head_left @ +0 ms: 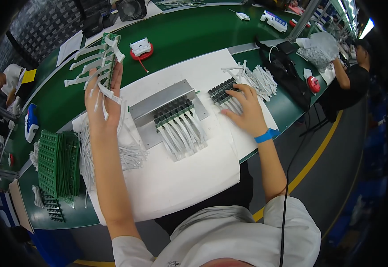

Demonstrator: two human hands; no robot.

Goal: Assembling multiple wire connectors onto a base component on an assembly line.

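Note:
Raised at the far left, my left hand (104, 100) is closed around a narrow green circuit board strip (111, 58) with several white flat cables (85, 66) hanging off it. My right hand (249, 111), with a blue wrist strap (266, 135), rests on a row of black connectors (223, 92) with white cables; its thumb and fingers are apart. Between the hands stands a metal angled fixture (162, 104). A green board with black connectors (174, 114) sits in it, its white cables (182, 135) pointing toward me.
White sheets (194, 173) cover the green bench. Stacked green circuit boards (56, 162) stand at left beside loose white cables (131, 155). More cables (260, 82) lie at right near a black bag (283, 75). Beyond sits a red-and-white reel (141, 49). Other people work on both sides.

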